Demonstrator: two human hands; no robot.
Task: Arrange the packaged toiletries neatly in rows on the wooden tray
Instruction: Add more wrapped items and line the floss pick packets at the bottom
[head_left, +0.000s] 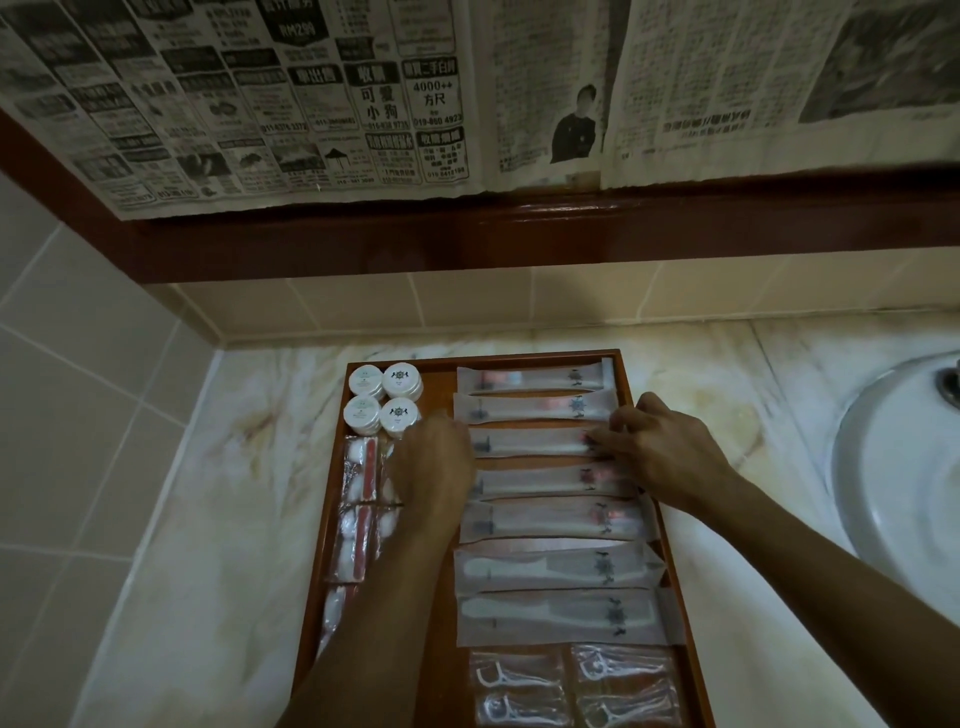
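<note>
A wooden tray (439, 597) lies on the marble counter. Several long white packets lie in a column down its right side. My left hand (434, 462) and my right hand (660, 447) hold the two ends of the third packet (535, 441) from the back, fingers curled at its edges. Round white tubs (384, 397) stand at the tray's back left. Clear packets with cotton swabs (361, 499) run down the left side, partly behind my left forearm. Floss pick packets (576, 686) lie at the front right.
A white sink basin (898, 467) sits at the right with a metal fitting at its edge. Tiled walls close the counter at the left and back. A dark wooden frame (467, 228) covered with newspaper hangs above.
</note>
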